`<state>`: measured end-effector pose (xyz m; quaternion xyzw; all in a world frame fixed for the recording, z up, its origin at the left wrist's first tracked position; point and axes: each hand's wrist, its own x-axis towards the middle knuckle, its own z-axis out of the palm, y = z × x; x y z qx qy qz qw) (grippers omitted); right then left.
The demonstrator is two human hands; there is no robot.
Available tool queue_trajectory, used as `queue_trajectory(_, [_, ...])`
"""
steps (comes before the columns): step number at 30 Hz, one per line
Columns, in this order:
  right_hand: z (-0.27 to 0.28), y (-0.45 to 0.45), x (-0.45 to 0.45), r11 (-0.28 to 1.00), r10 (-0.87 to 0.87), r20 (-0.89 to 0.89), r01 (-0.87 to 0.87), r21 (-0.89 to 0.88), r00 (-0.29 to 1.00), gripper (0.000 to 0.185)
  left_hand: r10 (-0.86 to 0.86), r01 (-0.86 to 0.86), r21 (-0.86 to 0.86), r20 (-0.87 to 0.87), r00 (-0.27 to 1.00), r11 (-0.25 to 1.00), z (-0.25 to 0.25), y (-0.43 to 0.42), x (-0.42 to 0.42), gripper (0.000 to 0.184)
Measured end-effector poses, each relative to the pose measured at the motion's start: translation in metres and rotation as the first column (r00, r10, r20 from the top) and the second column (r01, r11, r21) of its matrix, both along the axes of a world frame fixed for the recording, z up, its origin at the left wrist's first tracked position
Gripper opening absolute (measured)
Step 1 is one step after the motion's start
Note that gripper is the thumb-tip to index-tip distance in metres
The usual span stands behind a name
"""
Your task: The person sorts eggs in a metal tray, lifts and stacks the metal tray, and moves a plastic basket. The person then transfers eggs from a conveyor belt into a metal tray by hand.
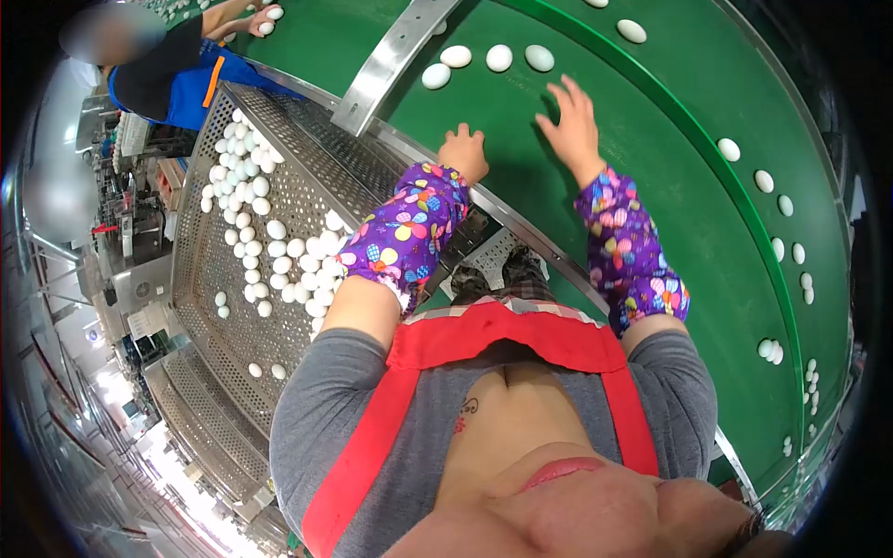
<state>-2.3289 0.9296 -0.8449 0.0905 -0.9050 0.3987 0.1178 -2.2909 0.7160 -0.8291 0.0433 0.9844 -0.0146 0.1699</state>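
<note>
My left hand (464, 154) is over the near metal edge of the green conveyor belt (521, 121), its fingers slightly bent and apart, with nothing seen in it. Farther right, my right hand (571, 128) hovers above the belt, fingers spread and holding nothing. Just beyond both hands lie several pale eggs: a white egg (435, 76) nearest a metal bar, another white egg (456, 57) behind it, a third white egg (499, 58), and a bluish egg (539, 58) nearest my right fingertips. Patterned purple sleeves cover my forearms.
A perforated metal bin (195, 270) with many eggs (242, 177) stands at my left. A metal guide bar (391, 60) crosses the belt. Beyond a green divider rail (688, 112) more eggs (728, 150) lie on an outer lane. At upper left, a co-worker's hand (263, 23) holds eggs.
</note>
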Motion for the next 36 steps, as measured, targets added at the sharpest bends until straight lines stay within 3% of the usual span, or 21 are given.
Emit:
queue_trajectory(3, [-0.014, -0.001, -0.048, 0.991, -0.042, -0.062, 0.049, 0.124, 0.997, 0.06, 0.138, -0.132, 0.077, -0.079, 0.987, 0.988, -0.002, -0.004, -0.009, 0.032])
queue_trajectory(5, [-0.015, -0.002, -0.077, 0.969, -0.083, -0.009, 0.083, 0.231, 0.996, 0.064, 0.278, -0.247, 0.181, -0.175, 0.944, 0.952, -0.005, -0.014, -0.02, 0.034])
queue_trajectory(7, [-0.02, -0.007, -0.1, 0.956, -0.113, 0.111, 0.077, 0.284, 0.987, 0.069, 0.399, -0.329, 0.268, -0.274, 0.875, 0.906, -0.006, -0.025, -0.035, 0.044])
queue_trajectory(8, [-0.019, -0.007, -0.108, 0.957, -0.12, 0.206, 0.058, 0.285, 0.971, 0.072, 0.431, -0.361, 0.283, -0.244, 0.869, 0.888, -0.003, -0.027, -0.042, 0.06])
queue_trajectory(10, [-0.022, -0.006, -0.116, 0.969, -0.099, 0.405, -0.004, 0.246, 0.909, 0.076, 0.372, -0.304, 0.272, -0.247, 0.895, 0.913, 0.001, -0.022, -0.053, 0.068])
queue_trajectory(12, [-0.026, -0.007, -0.108, 0.947, -0.087, 0.406, -0.051, 0.318, 0.91, 0.071, 0.319, -0.281, 0.213, -0.177, 0.931, 0.936, 0.009, -0.009, -0.063, 0.08])
queue_trajectory(16, [-0.038, -0.01, -0.066, 0.947, -0.057, 0.239, -0.023, 0.319, 0.969, 0.056, 0.248, -0.246, 0.113, -0.012, 0.969, 0.963, 0.0, 0.011, -0.081, 0.074])
queue_trajectory(18, [-0.038, -0.012, -0.043, 0.967, -0.03, 0.108, 0.001, 0.256, 0.994, 0.048, 0.246, -0.243, 0.122, -0.016, 0.969, 0.962, -0.006, 0.017, -0.081, 0.067])
queue_trajectory(20, [-0.037, -0.007, -0.026, 0.964, -0.016, 0.112, -0.015, 0.265, 0.994, 0.048, 0.234, -0.221, 0.16, -0.065, 0.97, 0.962, -0.01, 0.024, -0.072, 0.054])
queue_trajectory(22, [-0.043, -0.004, -0.024, 0.966, -0.006, 0.118, -0.024, 0.257, 0.993, 0.049, 0.171, -0.143, 0.183, -0.149, 0.974, 0.973, -0.024, 0.027, -0.061, 0.053])
queue_trajectory(24, [-0.048, 0.002, -0.017, 0.976, -0.009, 0.147, -0.023, 0.217, 0.989, 0.047, 0.103, -0.053, 0.214, -0.229, 0.968, 0.975, -0.026, 0.028, -0.044, 0.051])
queue_trajectory(27, [-0.049, 0.016, -0.011, 0.994, -0.025, 0.3, -0.007, 0.105, 0.954, 0.047, 0.07, -0.014, 0.304, -0.175, 0.982, 0.953, -0.028, 0.023, -0.038, 0.051])
queue_trajectory(29, [-0.057, 0.023, -0.007, 0.999, 0.018, 0.348, -0.027, 0.02, 0.937, 0.049, 0.176, -0.066, 0.478, -0.189, 0.966, 0.876, -0.038, 0.017, -0.044, 0.051])
queue_trajectory(32, [-0.052, 0.034, 0.0, 0.987, 0.159, 0.338, -0.152, -0.048, 0.928, 0.053, 0.291, -0.09, 0.764, -0.132, 0.948, 0.639, -0.084, -0.002, -0.086, 0.057])
queue_trajectory(33, [-0.042, 0.032, -0.001, 0.98, 0.191, 0.36, -0.196, -0.023, 0.913, 0.053, 0.308, -0.153, 0.827, -0.025, 0.951, 0.541, -0.047, 0.017, -0.096, 0.059])
queue_trajectory(35, [-0.026, 0.026, -0.005, 0.958, 0.253, 0.403, -0.287, 0.025, 0.88, 0.051, 0.274, -0.297, 0.876, 0.199, 0.941, 0.381, -0.06, 0.032, -0.135, 0.055])
queue_trajectory(36, [-0.031, 0.023, -0.008, 0.949, 0.262, 0.368, -0.308, 0.07, 0.892, 0.051, 0.219, -0.291, 0.841, 0.211, 0.953, 0.456, -0.076, 0.04, -0.156, 0.056])
